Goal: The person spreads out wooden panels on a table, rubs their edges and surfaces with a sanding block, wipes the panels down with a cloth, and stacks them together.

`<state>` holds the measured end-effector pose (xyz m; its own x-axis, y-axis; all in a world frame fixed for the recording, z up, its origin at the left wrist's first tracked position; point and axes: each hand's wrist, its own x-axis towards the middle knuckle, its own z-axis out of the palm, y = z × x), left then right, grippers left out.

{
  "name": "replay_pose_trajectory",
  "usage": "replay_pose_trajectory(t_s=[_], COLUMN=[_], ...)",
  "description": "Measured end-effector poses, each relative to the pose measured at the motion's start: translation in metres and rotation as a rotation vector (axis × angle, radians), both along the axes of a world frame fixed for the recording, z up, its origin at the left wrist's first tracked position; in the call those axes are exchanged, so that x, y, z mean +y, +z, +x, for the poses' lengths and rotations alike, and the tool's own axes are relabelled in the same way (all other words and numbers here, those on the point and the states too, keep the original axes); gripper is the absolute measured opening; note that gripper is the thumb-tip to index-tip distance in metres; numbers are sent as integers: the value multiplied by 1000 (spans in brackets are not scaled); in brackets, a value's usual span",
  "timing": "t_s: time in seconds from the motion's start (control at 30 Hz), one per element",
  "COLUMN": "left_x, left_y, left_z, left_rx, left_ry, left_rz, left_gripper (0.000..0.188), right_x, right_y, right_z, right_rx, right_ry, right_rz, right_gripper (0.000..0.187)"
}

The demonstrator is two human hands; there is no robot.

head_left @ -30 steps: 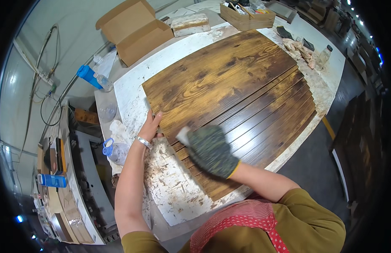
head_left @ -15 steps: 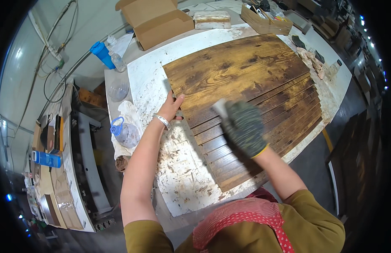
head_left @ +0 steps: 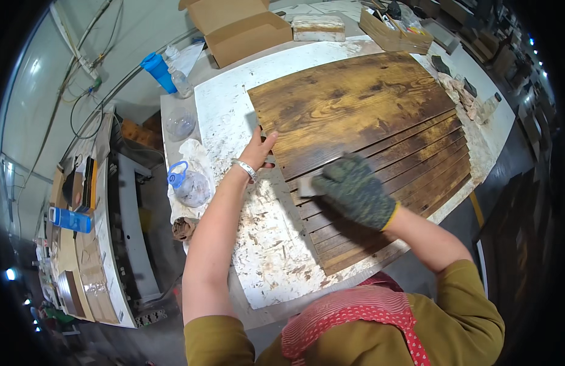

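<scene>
A dark brown wood-grain panel (head_left: pixel 355 104) lies tilted across the white table, with several narrow brown boards (head_left: pixel 386 183) side by side along its near side. My bare left hand (head_left: pixel 258 151), a bracelet on its wrist, grips the panel's left edge with the thumb near its top. A grey-green knit glove with a yellow cuff covers my right hand (head_left: pixel 358 192). Its fingers are closed on a small whitish pad (head_left: pixel 308 186), which is over the left ends of the narrow boards. The glove hides part of the pad, so its exact kind is unclear.
Beyond the panel are an open cardboard box (head_left: pixel 246 36), a stained white block (head_left: pixel 319 28) and a box of tools (head_left: pixel 395 33). At left stand a blue cup (head_left: pixel 158 72) and a blue-capped plastic jug (head_left: pixel 189 183). Crumpled rags (head_left: pixel 462 100) lie at right.
My right hand has swept the pad nearer to me and slightly left, from the large panel's near edge onto the narrow boards. My left hand keeps to the panel's left edge.
</scene>
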<state>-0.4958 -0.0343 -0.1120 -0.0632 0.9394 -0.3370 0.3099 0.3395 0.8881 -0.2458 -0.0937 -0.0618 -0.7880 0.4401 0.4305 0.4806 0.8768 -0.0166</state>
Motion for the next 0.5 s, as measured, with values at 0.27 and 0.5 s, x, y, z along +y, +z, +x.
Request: replay_pose_trajectory(t_s=[0.27, 0.5], left_x=[1, 2], left_y=[2, -7], left_z=[-1, -3], left_rx=[-41, -15], left_ry=[-54, 10], left_rz=[0, 7], left_gripper=[82, 86], right_x=[-1, 35], right_y=[5, -6], right_z=[-14, 35], right_rx=[60, -1], right_ry=[62, 49], right_rz=[66, 23], right_gripper=[20, 20])
